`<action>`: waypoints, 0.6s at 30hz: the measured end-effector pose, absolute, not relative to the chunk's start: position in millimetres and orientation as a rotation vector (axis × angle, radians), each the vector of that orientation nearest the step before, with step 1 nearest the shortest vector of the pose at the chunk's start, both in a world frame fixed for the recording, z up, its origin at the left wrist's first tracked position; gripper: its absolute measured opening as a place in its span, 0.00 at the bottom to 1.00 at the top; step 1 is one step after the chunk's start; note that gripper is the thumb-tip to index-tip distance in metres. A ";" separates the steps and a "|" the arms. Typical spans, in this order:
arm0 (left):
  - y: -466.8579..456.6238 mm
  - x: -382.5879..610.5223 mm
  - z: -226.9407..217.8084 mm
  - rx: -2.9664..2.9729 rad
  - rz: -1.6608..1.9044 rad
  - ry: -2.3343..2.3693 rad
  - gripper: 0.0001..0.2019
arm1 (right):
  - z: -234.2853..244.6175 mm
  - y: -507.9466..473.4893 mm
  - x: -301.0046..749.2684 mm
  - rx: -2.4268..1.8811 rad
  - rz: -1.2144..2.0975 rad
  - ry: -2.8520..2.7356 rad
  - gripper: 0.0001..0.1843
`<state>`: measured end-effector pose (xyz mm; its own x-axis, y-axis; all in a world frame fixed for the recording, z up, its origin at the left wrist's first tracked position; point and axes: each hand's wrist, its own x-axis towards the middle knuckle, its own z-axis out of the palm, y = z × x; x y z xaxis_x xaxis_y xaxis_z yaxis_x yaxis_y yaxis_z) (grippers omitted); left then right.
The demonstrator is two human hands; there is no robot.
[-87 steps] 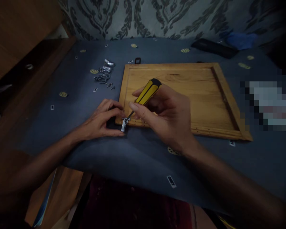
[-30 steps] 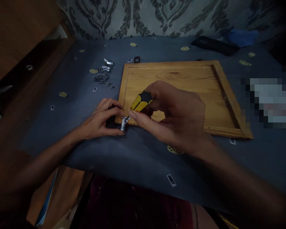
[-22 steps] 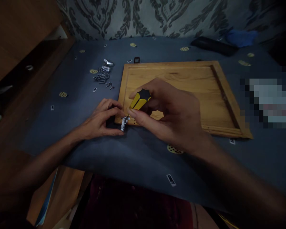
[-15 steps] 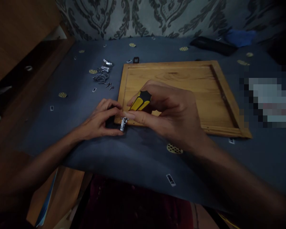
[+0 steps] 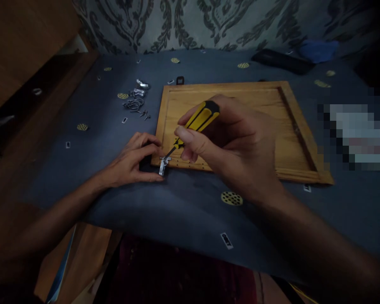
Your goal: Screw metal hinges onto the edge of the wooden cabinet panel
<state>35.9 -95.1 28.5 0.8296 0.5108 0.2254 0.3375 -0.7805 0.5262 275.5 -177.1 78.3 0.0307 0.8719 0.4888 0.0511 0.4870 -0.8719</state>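
Note:
In my right hand is a yellow and black screwdriver, gripped between thumb and fingers and tilted down to the left. Its shaft reaches a small silver metal latch at the front left corner of a framed wooden panel. My left hand steadies that latch: the thumb lies at its lower end and the fingertips rest on the panel's corner. Whether a screw sits under the screwdriver's tip is too small to make out. Several small dark holes run along the panel's front edge.
Beyond my left hand lie loose silver latches, bent wire loops and small screws on the blue patterned cloth. A dark elongated case and a blue cloth are at the back right.
My right hand has drawn up and to the right, with the screwdriver's handle higher and its shaft now showing. My left hand has stayed at the latch.

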 end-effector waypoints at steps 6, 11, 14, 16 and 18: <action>-95.5 35.8 30.0 2.531 0.466 0.646 0.25 | 72.4 -175.5 274.0 -0.915 0.749 -1.401 0.20; -94.9 36.1 29.6 2.519 0.445 0.665 0.26 | 70.4 -176.0 272.4 -0.942 0.771 -1.410 0.21; -95.0 36.2 29.6 2.518 0.456 0.663 0.26 | 69.9 -176.7 271.9 -0.934 0.779 -1.407 0.20; -95.1 36.2 29.4 2.518 0.463 0.650 0.25 | 69.6 -177.4 271.7 -0.940 0.778 -1.409 0.19; -95.2 36.3 28.9 2.520 0.485 0.636 0.25 | 69.9 -178.3 271.6 -0.937 0.784 -1.422 0.18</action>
